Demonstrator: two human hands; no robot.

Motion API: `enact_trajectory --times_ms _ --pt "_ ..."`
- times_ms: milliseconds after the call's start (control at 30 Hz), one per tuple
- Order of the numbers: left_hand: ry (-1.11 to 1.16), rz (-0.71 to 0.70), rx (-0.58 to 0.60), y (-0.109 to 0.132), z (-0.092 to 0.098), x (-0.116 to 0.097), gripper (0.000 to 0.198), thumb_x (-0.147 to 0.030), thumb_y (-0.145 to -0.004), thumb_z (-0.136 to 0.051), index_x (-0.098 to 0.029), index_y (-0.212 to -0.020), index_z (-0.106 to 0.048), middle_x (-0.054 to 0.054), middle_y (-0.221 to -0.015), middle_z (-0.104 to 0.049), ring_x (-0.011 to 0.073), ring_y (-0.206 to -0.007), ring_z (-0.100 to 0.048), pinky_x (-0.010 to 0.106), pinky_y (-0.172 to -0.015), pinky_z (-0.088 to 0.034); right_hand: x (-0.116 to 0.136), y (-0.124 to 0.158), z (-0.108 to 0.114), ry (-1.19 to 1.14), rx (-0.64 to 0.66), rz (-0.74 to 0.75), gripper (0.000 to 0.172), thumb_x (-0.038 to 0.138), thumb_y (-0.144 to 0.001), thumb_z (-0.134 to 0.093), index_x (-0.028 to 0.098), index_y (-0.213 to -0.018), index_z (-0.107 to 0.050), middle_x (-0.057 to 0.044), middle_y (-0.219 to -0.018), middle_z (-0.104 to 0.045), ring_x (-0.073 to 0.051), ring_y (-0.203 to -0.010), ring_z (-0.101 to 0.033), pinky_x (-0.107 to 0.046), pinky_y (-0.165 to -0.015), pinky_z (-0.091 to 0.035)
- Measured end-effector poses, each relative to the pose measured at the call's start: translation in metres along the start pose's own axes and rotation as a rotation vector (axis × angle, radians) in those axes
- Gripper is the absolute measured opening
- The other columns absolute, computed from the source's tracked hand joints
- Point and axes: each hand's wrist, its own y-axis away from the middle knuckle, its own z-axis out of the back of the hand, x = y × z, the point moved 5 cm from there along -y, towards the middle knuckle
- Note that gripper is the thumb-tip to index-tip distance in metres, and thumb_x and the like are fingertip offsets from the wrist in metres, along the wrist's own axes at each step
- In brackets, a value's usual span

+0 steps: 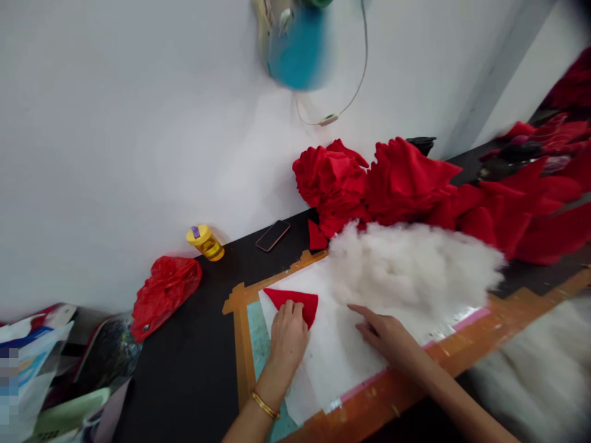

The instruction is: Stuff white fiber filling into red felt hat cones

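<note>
A red triangular piece of felt [285,300] lies on the white sheet, its narrow point towards the left. My left hand [290,329] presses down on it, fingers together and bent over its lower part; the fingertips are partly hidden. To the right, my right hand [385,332] hovers at the near edge of a fluffy heap of white stuffing [410,264]. Its index finger is stretched out and the thumb stands apart, with nothing held. Under both hands is the white sheet [341,363] on a work surface edged with orange-brown tape [242,363].
Red felt pieces [332,178] are piled along the wall. A phone [273,236], a yellow-lidded jar [205,243] and a red plastic bag [166,292] sit at the back left. More white stuffing [540,369] is at the lower right. A cable [364,55] hangs on the wall.
</note>
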Motion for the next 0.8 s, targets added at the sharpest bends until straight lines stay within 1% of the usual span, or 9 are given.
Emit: enact_trajectory --times_ms 67,133,233,367,400,467,567,667,800 --pt "0.041 0.01 -0.038 0.002 0.003 0.005 0.032 -0.009 -0.089 -0.039 -0.015 -0.108 -0.064 0.012 -0.106 -0.061 0.0246 -0.101 -0.059 0.037 -0.091 -0.047 0.001 -0.004 0.003 0.037 -0.001 0.01 0.038 0.034 -0.094 -0.037 0.019 -0.111 -0.068 -0.01 -0.093 -0.074 -0.027 -0.085 -0.069 -0.037 -0.077 -0.048" --pt "0.133 0.014 -0.113 0.005 0.009 0.011 0.029 -0.015 -0.093 -0.038 -0.017 -0.107 -0.064 0.01 -0.106 -0.062 0.0231 -0.099 -0.06 0.036 -0.089 -0.047 0.009 -0.005 0.011 0.027 -0.017 0.035 0.036 0.035 -0.096 -0.038 0.02 -0.095 -0.071 -0.009 -0.091 -0.074 -0.027 -0.084 -0.069 -0.037 -0.076 -0.048" --pt "0.326 0.02 -0.24 0.009 0.021 0.02 0.024 -0.019 -0.094 -0.042 -0.018 -0.103 -0.064 0.008 -0.103 -0.064 0.0217 -0.098 -0.061 0.035 -0.088 -0.048 0.038 -0.003 0.022 -0.128 0.006 0.156 0.028 0.035 -0.095 -0.047 0.023 -0.085 -0.07 -0.005 -0.084 -0.071 -0.021 -0.076 -0.066 -0.032 -0.071 -0.048" --pt "0.522 0.039 -0.373 0.016 0.035 0.023 0.019 -0.024 -0.094 -0.046 -0.018 -0.095 -0.064 0.006 -0.094 -0.066 0.02 -0.091 -0.062 0.033 -0.083 -0.049 0.083 -0.004 0.003 -0.502 0.072 0.242 0.023 0.035 -0.091 -0.055 0.021 -0.078 -0.068 -0.007 -0.114 -0.066 -0.012 -0.066 -0.062 -0.024 -0.057 -0.049" --pt "0.548 0.038 -0.395 0.018 0.036 0.021 0.019 -0.024 -0.094 -0.046 -0.018 -0.094 -0.063 0.006 -0.092 -0.065 0.0195 -0.089 -0.062 0.032 -0.082 -0.049 0.089 -0.008 -0.008 -0.598 0.073 0.214 0.022 0.033 -0.09 -0.054 0.02 -0.077 -0.066 -0.007 -0.111 -0.067 -0.011 -0.061 -0.061 -0.023 -0.052 -0.049" --pt "0.585 0.017 -0.425 0.024 0.036 0.014 0.017 -0.022 -0.094 -0.047 -0.018 -0.095 -0.063 0.006 -0.091 -0.065 0.0186 -0.087 -0.062 0.031 -0.08 -0.049 0.095 -0.02 -0.031 -0.697 0.021 0.168 0.017 0.027 -0.088 -0.051 0.02 -0.078 -0.064 -0.003 -0.082 -0.068 -0.011 -0.052 -0.058 -0.022 -0.048 -0.048" --pt "0.595 -0.086 -0.489 0.035 0.031 0.001 0.017 -0.017 -0.093 -0.047 -0.019 -0.098 -0.064 0.006 -0.092 -0.065 0.0184 -0.088 -0.062 0.03 -0.078 -0.05 0.093 -0.04 -0.042 -0.605 -0.197 0.166 0.015 0.02 -0.082 -0.051 0.02 -0.071 -0.061 0.001 -0.06 -0.059 -0.011 -0.048 -0.054 -0.021 -0.048 -0.045" --pt "0.566 -0.194 -0.563 0.042 0.028 -0.008 0.018 -0.014 -0.092 -0.048 -0.019 -0.098 -0.065 0.006 -0.089 -0.064 0.0183 -0.085 -0.061 0.03 -0.076 -0.051 0.092 -0.048 -0.033 -0.702 -0.288 0.16 0.012 0.023 -0.082 -0.054 0.019 -0.078 -0.065 -0.001 -0.069 -0.066 -0.015 -0.06 -0.061 -0.025 -0.061 -0.051" --pt "0.592 -0.203 -0.608 0.044 0.034 -0.01 0.015 -0.013 -0.092 -0.051 -0.02 -0.097 -0.064 0.004 -0.087 -0.062 0.0176 -0.084 -0.06 0.029 -0.075 -0.05 0.11 -0.034 -0.028 -0.981 -0.09 0.193 0.017 0.029 -0.087 -0.056 0.02 -0.097 -0.067 -0.004 -0.097 -0.072 -0.02 -0.092 -0.066 -0.032 -0.09 -0.052"
